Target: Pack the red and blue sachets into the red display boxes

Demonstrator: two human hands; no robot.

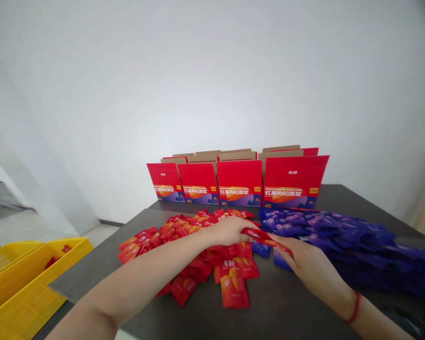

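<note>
Over the front of the table, my left hand (230, 230) and my right hand (306, 257) are closed on a few red pouches (265, 237) held between them. My left hand grips their left end, and the fingers of my right hand are around the right end; I cannot tell how many there are. Beneath and left of my left hand spreads a heap of red pouches (198, 226) with orange fruit prints. One red pouch (234, 285) lies flat at the near edge of that heap. Purple-blue pouches (340, 236) are piled beside and beyond my right hand.
Several red cartons (239, 182) with raised flaps stand in rows at the back of the dark table (269, 307), near a white wall. Yellow crates (31, 302) with some red pouches inside stand left of the table, lower down.
</note>
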